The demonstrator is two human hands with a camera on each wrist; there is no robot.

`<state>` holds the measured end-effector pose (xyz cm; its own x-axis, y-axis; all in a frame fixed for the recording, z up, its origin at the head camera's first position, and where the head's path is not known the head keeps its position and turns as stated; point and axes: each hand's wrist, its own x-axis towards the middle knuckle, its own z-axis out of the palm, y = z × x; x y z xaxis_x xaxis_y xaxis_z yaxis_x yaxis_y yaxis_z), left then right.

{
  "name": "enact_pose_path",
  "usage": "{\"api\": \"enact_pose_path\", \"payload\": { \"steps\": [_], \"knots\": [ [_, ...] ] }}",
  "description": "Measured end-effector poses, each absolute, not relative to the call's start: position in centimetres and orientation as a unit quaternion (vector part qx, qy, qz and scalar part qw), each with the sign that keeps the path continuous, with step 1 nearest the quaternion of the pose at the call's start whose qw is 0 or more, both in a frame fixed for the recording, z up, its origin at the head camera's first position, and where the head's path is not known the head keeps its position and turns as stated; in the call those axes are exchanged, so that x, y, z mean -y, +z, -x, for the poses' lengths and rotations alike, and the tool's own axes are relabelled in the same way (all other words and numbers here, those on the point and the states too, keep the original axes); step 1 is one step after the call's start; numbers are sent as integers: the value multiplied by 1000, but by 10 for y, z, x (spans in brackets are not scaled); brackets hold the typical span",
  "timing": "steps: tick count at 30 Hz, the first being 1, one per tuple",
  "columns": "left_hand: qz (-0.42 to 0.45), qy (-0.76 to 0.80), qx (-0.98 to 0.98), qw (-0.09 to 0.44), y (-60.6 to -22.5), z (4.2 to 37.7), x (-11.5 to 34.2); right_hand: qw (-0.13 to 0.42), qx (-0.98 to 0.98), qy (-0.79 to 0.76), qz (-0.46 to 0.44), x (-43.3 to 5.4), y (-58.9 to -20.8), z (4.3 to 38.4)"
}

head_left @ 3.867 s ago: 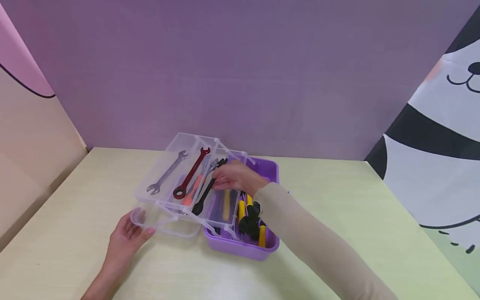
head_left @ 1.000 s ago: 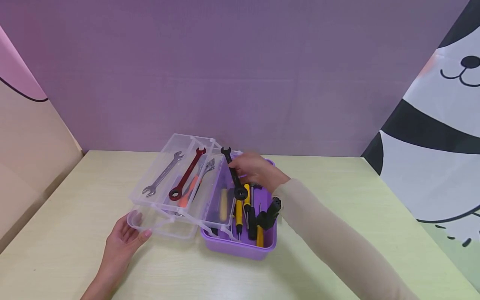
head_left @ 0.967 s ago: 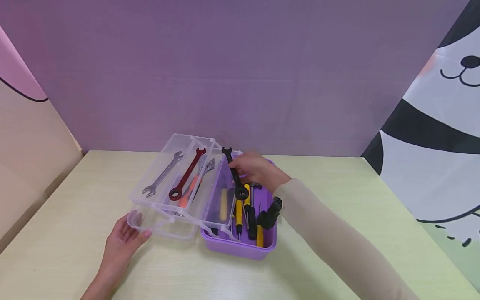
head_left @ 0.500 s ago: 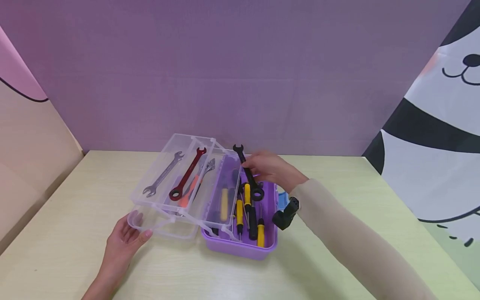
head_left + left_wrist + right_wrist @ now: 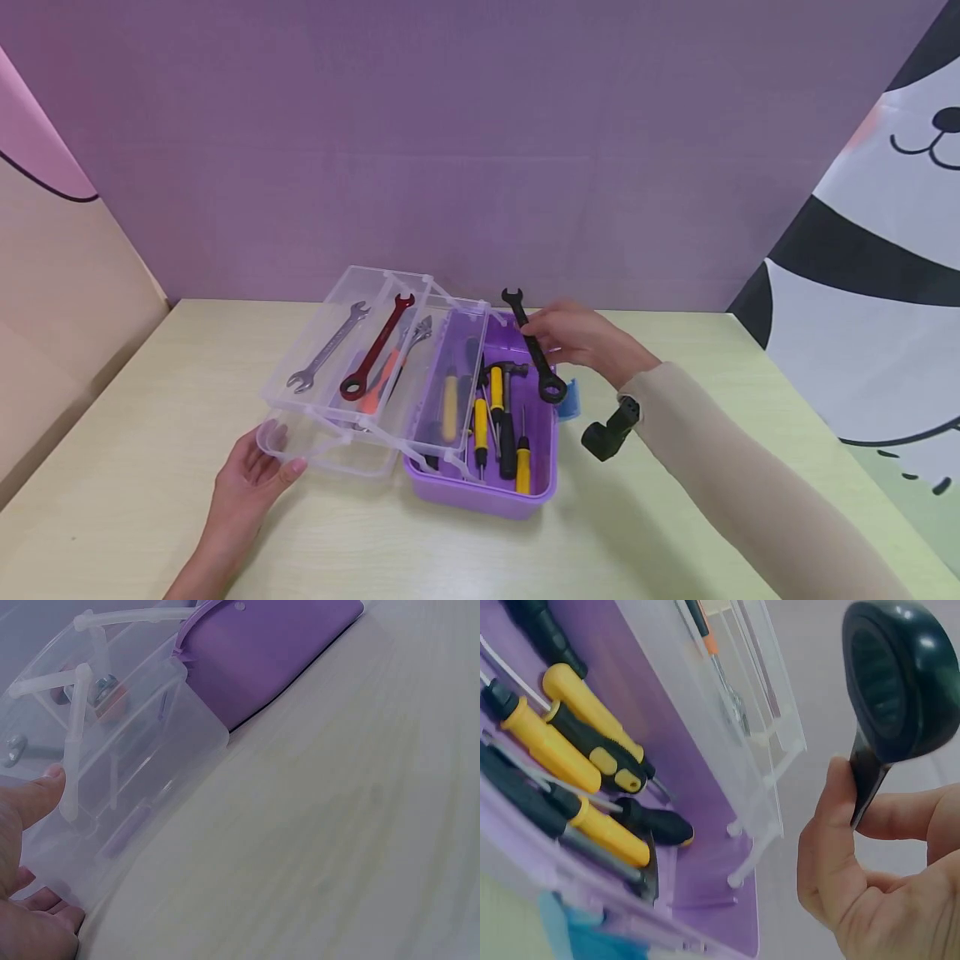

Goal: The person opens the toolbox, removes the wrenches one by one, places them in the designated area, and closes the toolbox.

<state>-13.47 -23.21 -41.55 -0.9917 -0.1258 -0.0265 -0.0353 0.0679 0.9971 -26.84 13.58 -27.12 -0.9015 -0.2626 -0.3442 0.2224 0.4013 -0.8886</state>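
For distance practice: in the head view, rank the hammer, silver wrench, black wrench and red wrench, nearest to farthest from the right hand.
1. Black wrench: in the right hand.
2. Hammer: in the purple box.
3. Red wrench: left, in clear tray.
4. Silver wrench: leftmost.

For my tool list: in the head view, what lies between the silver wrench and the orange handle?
The red wrench lies there, as the head view shows.

Head view looks down — closer wrist views share the toolbox (image 5: pixel 480 499).
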Motion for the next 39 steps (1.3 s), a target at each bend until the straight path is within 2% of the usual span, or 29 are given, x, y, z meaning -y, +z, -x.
{"api": "enact_pose_path", "payload": {
  "steps": [20,39],
  "knots": [
    [-48,-679,732,42,-416,135,233,208,-810,-548,-21,-185,-277,265],
    [-48,-677,734,41,-416,135,232,222,-799,-557,-35,-218,-295,260]
  ]
}}
